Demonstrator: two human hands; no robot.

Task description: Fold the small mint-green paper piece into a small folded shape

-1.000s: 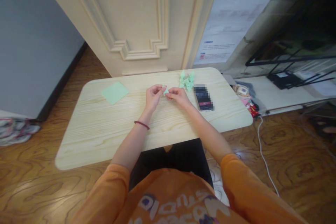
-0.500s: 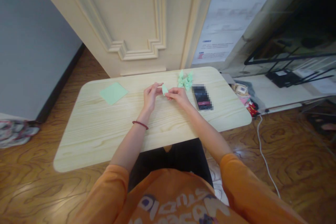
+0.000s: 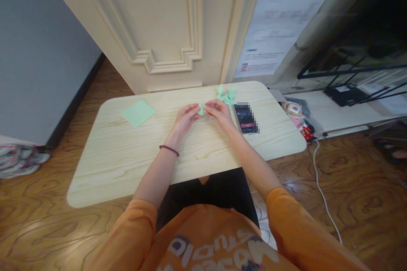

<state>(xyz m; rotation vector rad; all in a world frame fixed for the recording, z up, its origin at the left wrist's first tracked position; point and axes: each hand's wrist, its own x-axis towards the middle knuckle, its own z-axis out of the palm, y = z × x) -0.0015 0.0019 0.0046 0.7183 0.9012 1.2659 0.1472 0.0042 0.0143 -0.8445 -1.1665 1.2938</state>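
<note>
Between my two hands, just above the table (image 3: 133, 165), is a small folded piece of green paper (image 3: 201, 109). My left hand (image 3: 187, 117) pinches its left side between thumb and fingers. From the right, my right hand (image 3: 219, 113) has its thumb and fingertips closed on the paper's other edge. Several folded green paper pieces (image 3: 226, 95) lie in a cluster beyond my right hand. A flat stack or sheet of square green paper (image 3: 139, 113) rests at the table's left; how many sheets it has I cannot tell.
A phone (image 3: 246, 118) with a blurred screen lies right of my right hand. Behind the table rises a cream panelled door or wall (image 3: 165, 17). At the right stand a low shelf (image 3: 343, 112) with a black router (image 3: 341, 93), and a white cable (image 3: 319, 186) runs along the floor.
The green paper has turned and now looks narrower, with folds showing. My left fingers, stretched out before, have closed on it, and my right hand has shifted slightly right and up.
</note>
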